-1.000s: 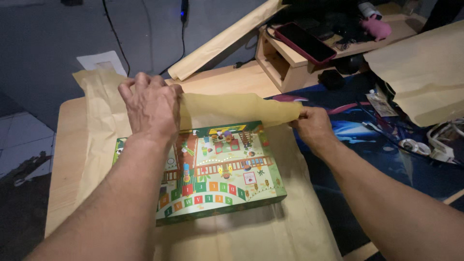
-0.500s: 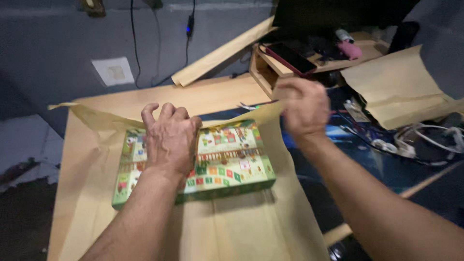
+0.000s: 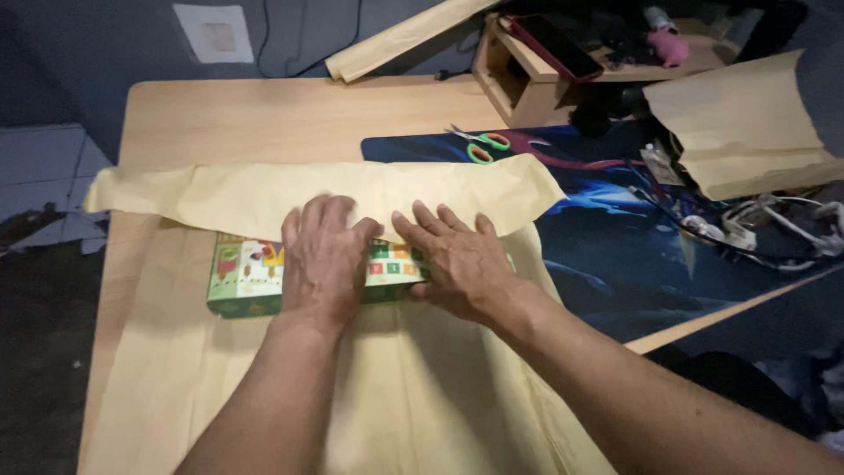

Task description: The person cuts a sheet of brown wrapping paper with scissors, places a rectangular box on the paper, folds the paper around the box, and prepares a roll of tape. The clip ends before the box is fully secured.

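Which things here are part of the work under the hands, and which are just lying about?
In use:
left hand and right hand, both flat on the box
box, colourful, half covered
brown paper, folded over the box

Lying about:
scissors on the dark mat
paper roll
phone on the wooden shelf
cables
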